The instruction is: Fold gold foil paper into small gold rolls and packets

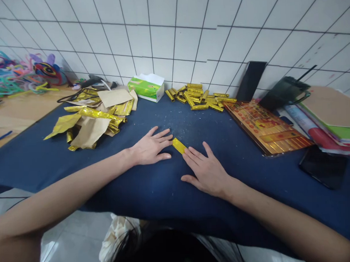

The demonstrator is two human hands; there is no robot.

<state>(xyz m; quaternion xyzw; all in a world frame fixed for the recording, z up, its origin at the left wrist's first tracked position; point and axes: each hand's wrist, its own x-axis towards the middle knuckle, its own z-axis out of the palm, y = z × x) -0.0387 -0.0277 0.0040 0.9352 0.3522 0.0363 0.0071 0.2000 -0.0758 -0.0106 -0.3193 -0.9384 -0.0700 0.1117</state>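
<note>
A small flat strip of gold foil paper (179, 146) lies on the dark blue tablecloth (154, 186), between my two hands. My left hand (151, 147) rests flat with its fingers spread, the fingertips at the strip's upper left end. At the strip's lower right end are the fingertips of my right hand (204, 168), which also lies flat with thumb and little finger apart from the rest. Neither hand grips anything. Beyond them, against the wall, sits a heap of rolled gold paper tubes (195, 97).
Left of the hands is a loose pile of gold and brown paper pieces (90, 129). A green tissue pack (146, 88) stands by the tiled wall. To the right are a gold-red printed packet (270, 130), a dark mug (286, 93), a propped phone (251, 81) and a black phone-like slab (323, 167).
</note>
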